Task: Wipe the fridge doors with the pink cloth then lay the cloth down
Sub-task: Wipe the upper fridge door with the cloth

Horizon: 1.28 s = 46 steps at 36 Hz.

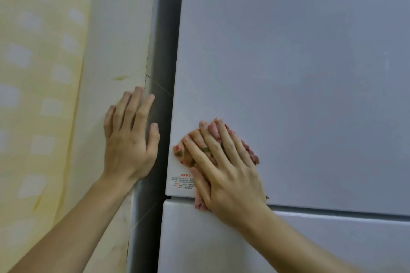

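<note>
The upper fridge door (288,73) is a plain pale grey panel filling the right of the view. Below a thin gap lies the lower fridge door (210,239). My right hand (224,173) lies flat with straight fingers on the pink cloth (182,150), pressing it against the bottom left corner of the upper door. The cloth is pink with green flecks and is mostly hidden under the hand; a bit hangs over the gap. My left hand (128,137) rests flat and empty on the wall edge beside the fridge.
A small label with red print (182,182) sits at the upper door's bottom left corner. A dark grey fridge side (162,95) runs between door and wall. A yellowish patterned wall (40,95) fills the left.
</note>
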Each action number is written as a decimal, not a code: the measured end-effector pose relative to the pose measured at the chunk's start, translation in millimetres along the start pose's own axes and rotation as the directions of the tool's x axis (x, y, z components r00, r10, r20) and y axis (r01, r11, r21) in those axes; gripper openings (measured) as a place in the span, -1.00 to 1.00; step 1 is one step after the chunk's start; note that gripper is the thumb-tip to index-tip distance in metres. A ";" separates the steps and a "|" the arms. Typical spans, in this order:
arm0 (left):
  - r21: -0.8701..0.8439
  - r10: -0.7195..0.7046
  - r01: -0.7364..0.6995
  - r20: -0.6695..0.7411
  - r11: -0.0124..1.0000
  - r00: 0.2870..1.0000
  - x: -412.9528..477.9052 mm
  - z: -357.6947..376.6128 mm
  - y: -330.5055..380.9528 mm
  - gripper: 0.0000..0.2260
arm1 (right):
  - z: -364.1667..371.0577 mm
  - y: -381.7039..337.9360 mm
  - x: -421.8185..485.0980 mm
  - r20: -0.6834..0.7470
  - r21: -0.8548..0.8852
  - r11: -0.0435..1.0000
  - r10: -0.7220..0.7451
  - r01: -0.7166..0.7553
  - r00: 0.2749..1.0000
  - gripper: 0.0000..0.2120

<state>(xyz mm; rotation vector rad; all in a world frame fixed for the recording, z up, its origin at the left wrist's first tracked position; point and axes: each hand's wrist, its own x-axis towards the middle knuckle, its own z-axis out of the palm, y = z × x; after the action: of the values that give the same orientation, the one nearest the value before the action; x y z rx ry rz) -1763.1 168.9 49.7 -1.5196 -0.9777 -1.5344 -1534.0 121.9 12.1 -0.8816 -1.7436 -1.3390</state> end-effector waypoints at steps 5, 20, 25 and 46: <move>-0.036 -0.031 0.032 0.010 0.999 0.999 -0.9 -1.2 -3.4 -0.45 | -6.1 20.5 9.8 0.044 0.012 0.991 -0.133 0.133 0.990 -0.51; -0.116 -0.051 0.044 -0.058 0.992 0.997 -3.9 3.9 -6.6 -0.47 | -7.7 35.1 118.6 -0.190 0.013 0.951 0.307 -0.310 0.933 -0.49; -0.117 -0.054 0.046 -0.068 0.992 0.996 -4.2 4.9 -7.3 -0.46 | 1.2 18.6 86.5 -0.174 -0.021 0.992 0.118 -0.123 0.978 -0.51; -0.087 -0.056 0.052 -0.047 0.995 0.997 -3.5 4.5 -6.6 -0.48 | -9.2 55.2 139.1 -0.229 0.046 0.979 0.204 -0.199 0.952 -0.52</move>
<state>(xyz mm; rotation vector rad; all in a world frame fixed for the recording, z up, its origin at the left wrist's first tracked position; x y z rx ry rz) -1767.1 175.8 46.1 -1.5176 -0.9421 -1.6632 -1551.3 135.3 160.4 -0.8296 -1.4450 -1.2325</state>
